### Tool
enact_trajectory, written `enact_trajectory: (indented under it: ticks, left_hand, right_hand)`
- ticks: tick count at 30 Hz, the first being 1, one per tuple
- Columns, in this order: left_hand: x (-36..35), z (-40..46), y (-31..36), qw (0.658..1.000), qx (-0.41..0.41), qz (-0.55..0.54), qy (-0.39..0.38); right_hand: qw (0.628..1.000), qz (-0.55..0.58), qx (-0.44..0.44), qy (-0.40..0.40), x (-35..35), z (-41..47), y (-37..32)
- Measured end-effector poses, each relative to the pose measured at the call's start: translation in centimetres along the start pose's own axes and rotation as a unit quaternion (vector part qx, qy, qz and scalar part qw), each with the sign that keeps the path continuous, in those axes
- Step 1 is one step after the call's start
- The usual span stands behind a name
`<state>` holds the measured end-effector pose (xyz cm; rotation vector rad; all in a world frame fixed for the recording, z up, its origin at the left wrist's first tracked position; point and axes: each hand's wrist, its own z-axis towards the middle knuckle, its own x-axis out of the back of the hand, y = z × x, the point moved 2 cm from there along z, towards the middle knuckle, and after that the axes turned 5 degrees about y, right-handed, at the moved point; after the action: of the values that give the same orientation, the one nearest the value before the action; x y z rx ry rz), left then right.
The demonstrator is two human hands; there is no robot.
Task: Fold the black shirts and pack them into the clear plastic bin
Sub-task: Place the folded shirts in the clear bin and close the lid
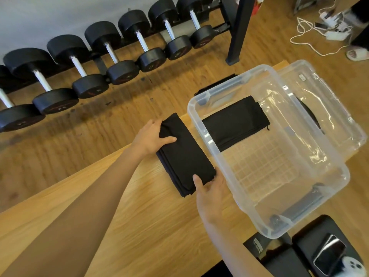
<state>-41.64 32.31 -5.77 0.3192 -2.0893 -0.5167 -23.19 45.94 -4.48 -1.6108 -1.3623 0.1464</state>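
This is a gym or weight room. A long rack against the wall holds a row of black dumbbells, a black padded bench stands at lower right, and the floor is wood plank.

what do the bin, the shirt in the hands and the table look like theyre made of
Bin: clear, glossy plastic, going by the see-through walls and glare.
Shirt: matte black fabric, probably knit; it folds in soft layers between the left hand and right hand.
Table: light wood or wood-look veneer with visible grain, satin finish.
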Motion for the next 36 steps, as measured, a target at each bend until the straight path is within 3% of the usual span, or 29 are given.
enact_trajectory:
  ticks: [7, 13, 20, 24, 28, 36]
  left_hand:
    - [0.3, 0.1, 0.4, 0.999, -0.002, 0.012, 0.029]
    - [0.1, -0.3, 0.2, 0.997, 0.077, -0.004, 0.004]
    - [-0.8, -3.0, -2.3, 0.98, 0.149, -0.082, -0.103]
    - [-1.7, -5.5, -3.5, 0.976, 0.116, -0.171, -0.074]
    - [-1.3, -9.0, -4.1, 0.95, 0.107, -0.288, -0.058]
    - [1.9, -15.6, -3.3, 0.914, 0.115, -0.39, 0.012]
  right_hand:
    - [0.966, 0.158, -0.2, -0.041, 0.1, 0.8, -0.9]
    - [0.943, 0.191, -0.266, -0.058, 0.2, 1.3, -1.4]
    - [0.946, 0.178, -0.258, -0.082, 1.9, 1.0, -0.2]
    - [0.958, 0.143, -0.23, -0.096, 2.4, 0.2, -0.1]
    - [0.969, 0.129, -0.179, -0.113, 2.9, -1.1, -0.8]
    - [0.978, 0.135, -0.061, -0.145, 6.2, -4.3, -3.3]
